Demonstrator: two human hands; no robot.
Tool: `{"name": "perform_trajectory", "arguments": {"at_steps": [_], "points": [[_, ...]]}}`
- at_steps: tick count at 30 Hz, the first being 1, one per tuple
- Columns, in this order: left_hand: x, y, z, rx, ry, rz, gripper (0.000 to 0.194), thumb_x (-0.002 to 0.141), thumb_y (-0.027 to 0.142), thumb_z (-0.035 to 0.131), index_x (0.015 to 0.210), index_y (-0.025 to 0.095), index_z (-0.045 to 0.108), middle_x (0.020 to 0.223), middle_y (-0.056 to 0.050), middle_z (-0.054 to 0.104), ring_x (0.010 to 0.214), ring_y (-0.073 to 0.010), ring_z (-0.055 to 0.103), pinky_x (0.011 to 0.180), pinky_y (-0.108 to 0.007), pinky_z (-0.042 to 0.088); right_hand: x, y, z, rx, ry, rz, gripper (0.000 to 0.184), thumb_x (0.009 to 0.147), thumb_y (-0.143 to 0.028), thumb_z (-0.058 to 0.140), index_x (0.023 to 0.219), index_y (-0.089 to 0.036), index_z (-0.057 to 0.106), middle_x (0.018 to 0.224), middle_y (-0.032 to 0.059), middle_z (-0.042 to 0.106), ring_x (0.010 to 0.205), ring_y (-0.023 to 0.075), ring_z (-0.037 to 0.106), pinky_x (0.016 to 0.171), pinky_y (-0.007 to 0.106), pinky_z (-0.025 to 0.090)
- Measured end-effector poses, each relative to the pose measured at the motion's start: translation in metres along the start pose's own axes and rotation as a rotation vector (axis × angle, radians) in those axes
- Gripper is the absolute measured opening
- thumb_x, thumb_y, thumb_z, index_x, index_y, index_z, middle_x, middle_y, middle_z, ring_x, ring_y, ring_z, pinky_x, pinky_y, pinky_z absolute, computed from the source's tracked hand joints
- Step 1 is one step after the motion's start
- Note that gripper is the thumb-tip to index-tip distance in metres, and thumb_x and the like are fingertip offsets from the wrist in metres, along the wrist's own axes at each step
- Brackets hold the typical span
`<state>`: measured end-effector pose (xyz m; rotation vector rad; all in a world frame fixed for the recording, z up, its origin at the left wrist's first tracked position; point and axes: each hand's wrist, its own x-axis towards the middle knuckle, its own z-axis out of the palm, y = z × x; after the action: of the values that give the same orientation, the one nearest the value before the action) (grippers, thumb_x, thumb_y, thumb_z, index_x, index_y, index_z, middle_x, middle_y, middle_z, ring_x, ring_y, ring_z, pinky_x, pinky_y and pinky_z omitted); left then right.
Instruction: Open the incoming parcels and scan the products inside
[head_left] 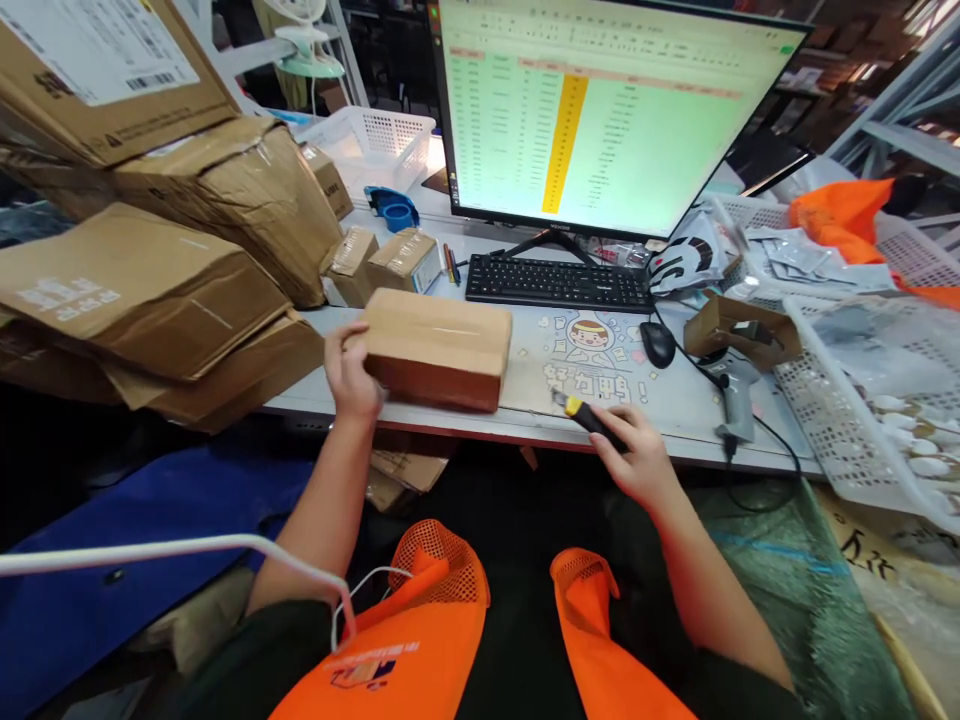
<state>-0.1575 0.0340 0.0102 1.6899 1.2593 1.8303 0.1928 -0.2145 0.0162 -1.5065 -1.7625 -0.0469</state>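
Unopened-looking cardboard carton (pixel 439 350) between the hands, no cut or raised flap showing.
The left hand (pixel 352 372), fingers part-curled, grips the carton's left end; the right hand (pixel 634 455) is closed round a utility knife (pixel 598 424), its tip towards the carton but apart from it. Beyond the hands are a keyboard (pixel 559 283) and monitor (pixel 622 120); right of the right hand, a barcode scanner (pixel 738 402).
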Motion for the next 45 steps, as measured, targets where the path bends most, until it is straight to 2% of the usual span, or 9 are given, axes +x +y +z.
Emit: {"name": "perform_trajectory", "arguments": {"at_steps": [5,8,11,19,24,29,33,38,45], "points": [[0.029,0.018,0.048,-0.017,-0.240,0.208,0.069,0.105,0.069,0.027,0.101,0.011,0.065,0.135,-0.015,0.064,0.140,-0.0295,0.053,0.115,-0.056,0.039,0.034,-0.034,0.008,0.017,-0.070,-0.233,0.039,0.102,-0.031,0.060,0.139,-0.021,0.068,0.112,0.0133,0.067,0.098,0.0240,0.068,0.085,0.039,0.061],[-0.011,0.047,0.039,0.043,-0.353,0.457,0.080,0.097,0.085,0.025,0.107,0.018,0.067,0.142,-0.015,0.061,0.153,-0.0341,0.038,0.125,-0.057,0.031,0.041,-0.041,0.011,-0.030,-0.085,-0.306,0.037,0.103,-0.032,0.060,0.136,-0.019,0.069,0.110,0.0141,0.068,0.095,0.0239,0.067,0.082,0.039,0.061],[-0.047,0.065,0.027,0.089,-0.384,0.638,0.080,0.090,0.091,0.035,0.119,0.021,0.062,0.132,-0.017,0.064,0.147,-0.0386,0.046,0.121,-0.061,0.037,0.042,-0.041,0.012,-0.055,-0.077,-0.320,0.038,0.103,-0.031,0.060,0.136,-0.017,0.069,0.110,0.0148,0.068,0.096,0.0239,0.067,0.082,0.039,0.061],[-0.055,0.065,0.035,0.106,-0.315,0.674,0.070,0.097,0.080,0.035,0.123,0.020,0.059,0.128,-0.020,0.065,0.135,-0.0378,0.054,0.115,-0.062,0.040,0.047,-0.046,0.022,-0.141,-0.003,-0.357,0.038,0.102,-0.032,0.060,0.136,-0.019,0.071,0.112,0.0150,0.069,0.098,0.0243,0.067,0.084,0.039,0.061],[-0.056,0.068,0.026,0.148,-0.344,0.728,0.065,0.100,0.074,0.035,0.126,0.020,0.059,0.127,-0.019,0.065,0.132,-0.0360,0.056,0.113,-0.060,0.043,0.050,0.002,0.002,-0.194,0.053,-0.228,0.038,0.101,-0.034,0.061,0.135,-0.021,0.073,0.113,0.0141,0.069,0.100,0.0253,0.068,0.087,0.040,0.060],[0.003,0.046,0.009,0.183,-0.529,0.628,0.074,0.098,0.080,0.036,0.130,0.021,0.067,0.144,-0.020,0.056,0.142,-0.0368,0.048,0.121,-0.059,0.037,0.030,0.041,-0.033,-0.155,0.211,0.041,0.040,0.100,-0.039,0.061,0.132,-0.019,0.074,0.106,0.0122,0.069,0.096,0.0253,0.069,0.088,0.042,0.060],[0.015,0.046,0.002,0.289,-0.544,0.482,0.084,0.085,0.086,0.060,0.135,0.019,0.068,0.148,-0.020,0.048,0.139,-0.0373,0.050,0.116,-0.052,0.047,0.024,-0.004,-0.041,-0.077,0.127,0.019,0.038,0.101,-0.037,0.061,0.134,-0.022,0.072,0.109,0.0115,0.070,0.098,0.0248,0.070,0.087,0.040,0.060],[-0.062,0.098,0.006,0.423,-0.417,0.627,0.045,0.092,0.050,0.076,0.129,0.025,0.074,0.124,-0.013,0.063,0.106,-0.0279,0.067,0.090,-0.039,0.058,0.048,-0.069,-0.048,-0.187,-0.100,-0.064,0.038,0.105,-0.037,0.056,0.138,-0.023,0.070,0.111,0.0111,0.069,0.092,0.0228,0.070,0.077,0.035,0.059],[-0.074,0.110,0.020,0.397,-0.401,0.708,0.038,0.096,0.046,0.073,0.126,0.023,0.076,0.114,-0.012,0.069,0.096,-0.0258,0.068,0.083,-0.037,0.057,0.085,-0.087,-0.051,-0.438,-0.297,-0.023,0.036,0.105,-0.039,0.054,0.133,-0.026,0.073,0.103,0.0105,0.068,0.077,0.0225,0.066,0.065,0.035,0.050]]}}
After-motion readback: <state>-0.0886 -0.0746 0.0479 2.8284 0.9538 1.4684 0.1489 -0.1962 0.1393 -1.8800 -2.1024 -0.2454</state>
